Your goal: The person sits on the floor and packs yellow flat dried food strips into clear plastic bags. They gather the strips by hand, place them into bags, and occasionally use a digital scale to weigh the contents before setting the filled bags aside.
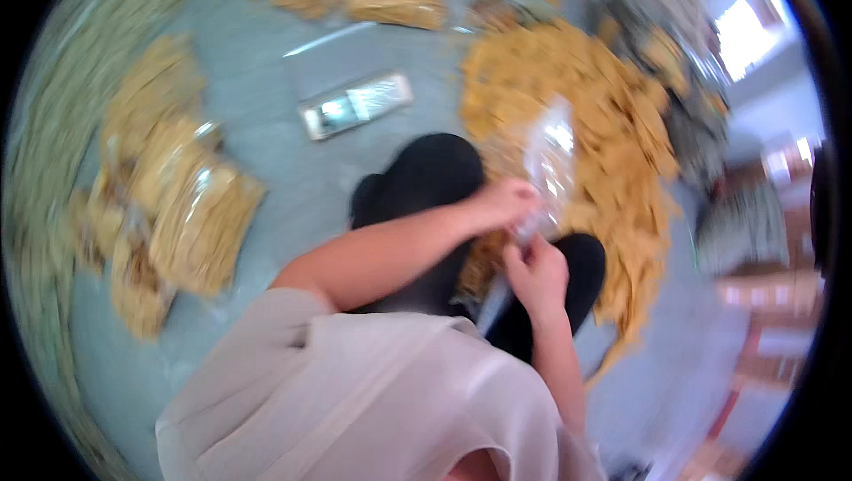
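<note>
Both my hands are on a clear plastic bag [554, 141], which rises upright and shiny between them and a heap of yellow-tan pieces. My left hand [514, 203] pinches the bag near its lower part. Just below it, my right hand [540, 274] grips the bag's bottom end with thumb and fingers. Motion blur hides the exact finger contact. The heap of flat yellow-tan pieces [619, 141] spreads on the floor beyond my knees. Between my legs lies another clear bag with tan contents [478, 274], partly covered by my arm and knee.
Filled clear bags of tan pieces [206, 221] lie on the grey floor [266, 148] at left, with more packs [396, 2] at the far side. A flat scale-like device [356, 105] sits ahead. Another person's hand [496, 12] is across the heap. Cardboard boxes [765, 321] stand at right.
</note>
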